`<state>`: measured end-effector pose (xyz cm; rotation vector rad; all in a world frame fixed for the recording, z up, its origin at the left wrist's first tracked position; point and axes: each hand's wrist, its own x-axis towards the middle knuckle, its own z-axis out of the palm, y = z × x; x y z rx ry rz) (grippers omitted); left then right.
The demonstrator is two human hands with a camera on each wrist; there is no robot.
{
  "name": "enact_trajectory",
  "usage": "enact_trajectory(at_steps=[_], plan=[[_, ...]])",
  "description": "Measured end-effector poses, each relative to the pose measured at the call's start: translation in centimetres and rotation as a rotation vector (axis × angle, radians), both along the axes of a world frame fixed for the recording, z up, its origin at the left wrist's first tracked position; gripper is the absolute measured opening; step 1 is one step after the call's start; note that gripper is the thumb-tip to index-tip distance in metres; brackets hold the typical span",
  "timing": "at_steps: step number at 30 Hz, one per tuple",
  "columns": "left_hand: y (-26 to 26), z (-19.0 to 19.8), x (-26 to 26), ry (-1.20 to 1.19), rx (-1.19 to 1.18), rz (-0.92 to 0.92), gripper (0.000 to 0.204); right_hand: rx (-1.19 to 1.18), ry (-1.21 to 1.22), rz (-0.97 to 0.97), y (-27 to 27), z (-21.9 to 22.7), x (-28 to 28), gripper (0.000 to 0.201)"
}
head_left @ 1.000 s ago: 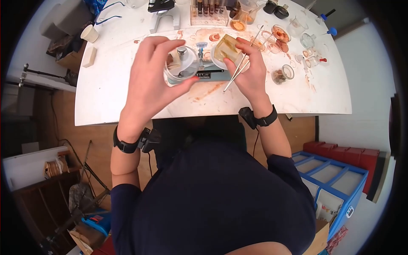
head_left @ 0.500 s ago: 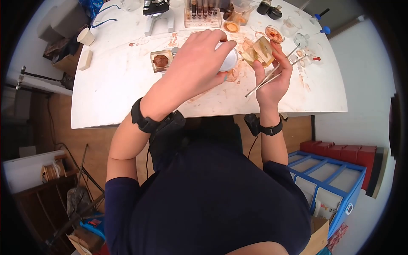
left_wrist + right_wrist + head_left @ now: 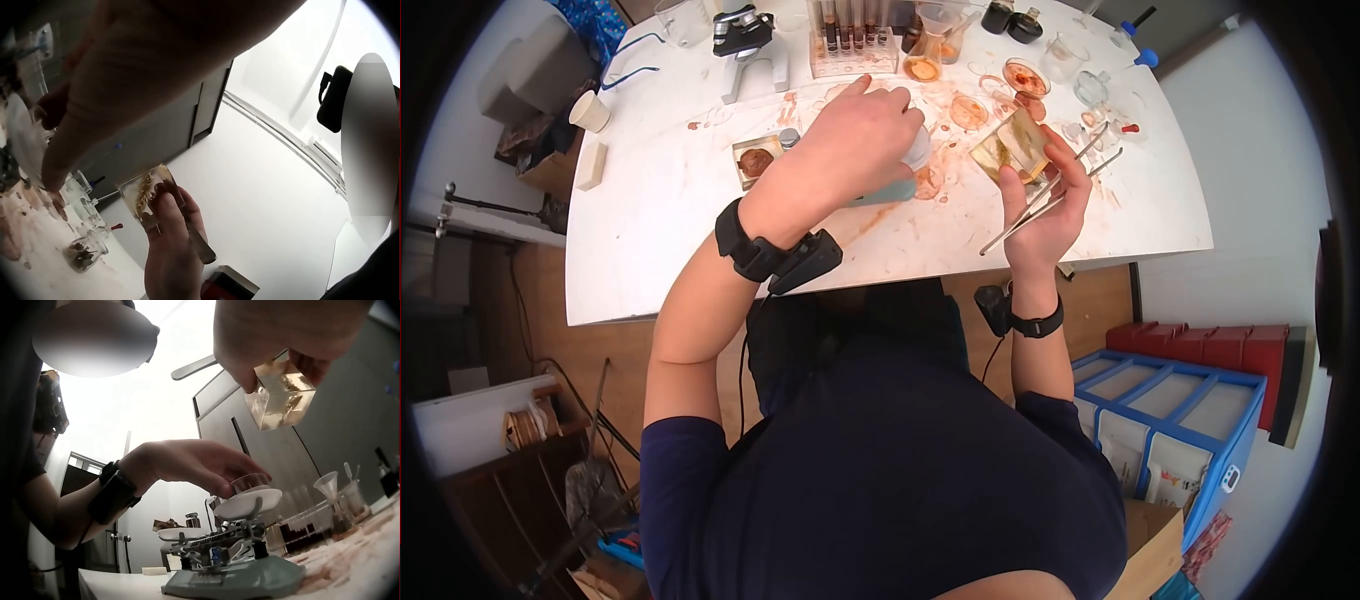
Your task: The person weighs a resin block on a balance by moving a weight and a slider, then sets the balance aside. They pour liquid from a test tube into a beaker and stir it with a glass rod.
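Curling our left hand (image 3: 194,465) round the dish (image 3: 250,482) on the right pan (image 3: 253,504) of the balance (image 3: 237,579), we grip the block (image 3: 1010,147) and tweezers (image 3: 997,241) in our half-closed right hand (image 3: 1048,218), farther right.

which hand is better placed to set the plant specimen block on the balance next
Probably the right: the right hand already holds the plant specimen block, though it also carries tweezers. The left hand is occupied, gripping the clear dish at one pan of the balance.
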<state>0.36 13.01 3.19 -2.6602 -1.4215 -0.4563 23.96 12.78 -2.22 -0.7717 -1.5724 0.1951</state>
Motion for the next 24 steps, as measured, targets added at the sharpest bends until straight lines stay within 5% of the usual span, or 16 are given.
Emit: enact_trajectory(at_steps=[17, 24], plan=[[-0.3, -0.4, 0.3, -0.024, 0.071, 0.062, 0.055, 0.016, -0.049, 0.017, -0.4, 0.4, -0.6, 0.05], [-5.5, 3.5, -2.2, -0.189, 0.241, 0.103, 0.058, 0.017, -0.084, 0.076, 0.6, 0.7, -2.4, 0.048]])
